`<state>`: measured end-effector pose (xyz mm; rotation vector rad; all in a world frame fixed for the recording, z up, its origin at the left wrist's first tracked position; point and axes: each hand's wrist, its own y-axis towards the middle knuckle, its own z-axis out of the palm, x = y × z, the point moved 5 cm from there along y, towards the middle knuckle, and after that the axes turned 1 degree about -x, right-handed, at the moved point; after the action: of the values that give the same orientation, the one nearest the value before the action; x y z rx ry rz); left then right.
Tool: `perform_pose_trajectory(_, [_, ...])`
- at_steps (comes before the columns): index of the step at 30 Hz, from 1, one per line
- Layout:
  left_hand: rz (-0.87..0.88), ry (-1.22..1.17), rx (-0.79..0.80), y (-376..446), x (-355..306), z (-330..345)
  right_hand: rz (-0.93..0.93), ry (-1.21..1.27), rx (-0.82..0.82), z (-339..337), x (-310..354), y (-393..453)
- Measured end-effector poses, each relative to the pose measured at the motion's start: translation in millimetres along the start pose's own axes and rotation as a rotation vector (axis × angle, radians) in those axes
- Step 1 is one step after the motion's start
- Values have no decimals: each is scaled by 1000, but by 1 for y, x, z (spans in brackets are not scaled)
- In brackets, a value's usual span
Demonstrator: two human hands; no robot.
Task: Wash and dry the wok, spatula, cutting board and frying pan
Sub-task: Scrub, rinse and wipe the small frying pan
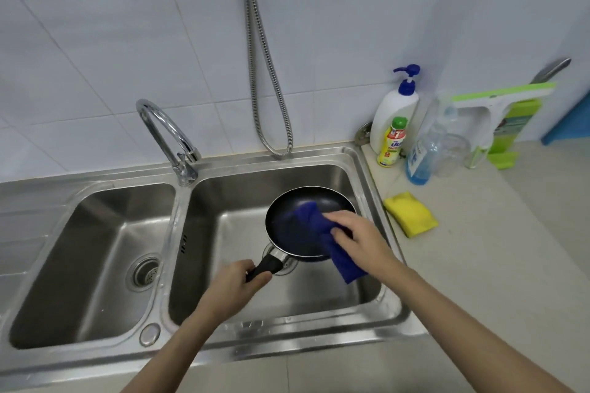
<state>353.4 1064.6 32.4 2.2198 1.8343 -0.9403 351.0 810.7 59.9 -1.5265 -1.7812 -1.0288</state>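
Note:
A small black frying pan point(289, 220) hangs over the right basin of a steel double sink point(367, 322). My left hand point(234, 281) grips its black handle point(263, 267) from below. A blue cloth point(319, 226) lies across the pan's inside and drapes over its right rim. My right hand point(354, 233) holds that cloth against the pan, fingers curled over it. The wok, spatula and cutting board are out of view.
A curved tap point(166, 134) stands between the two basins, with a metal hose point(265, 73) hanging on the tiled wall. On the counter to the right lie a yellow sponge point(410, 214), a pump bottle point(394, 112), a small yellow bottle point(391, 143), a blue spray bottle point(421, 156) and a green squeegee point(498, 99).

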Motion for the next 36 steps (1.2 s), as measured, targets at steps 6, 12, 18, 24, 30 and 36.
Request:
perform_pose_trajectory(6, [-90,-186,-73,0,5,14,236,-410,-443,-76,-66,-68])
perform_pose_trajectory(12, [24,-146,-145,-2,-9,13,447,-657,-214,-63,-110,-119])
perform_pose_trajectory(18, [179,-88,-94,-4,-47,14,499,-270,-417,-76,-59,-89])
perform_pose_trajectory(24, [354,8,-48,4,-111,22,727,482,-745,-101,-24,-99])
perform_pose_trajectory(30, [389,-385,495,-4,-209,77,748,427,-995,-177,-35,-186])
perform_pose_trajectory(36, [85,-427,935,-47,-318,149,800,434,-1123,-248,-57,-284])
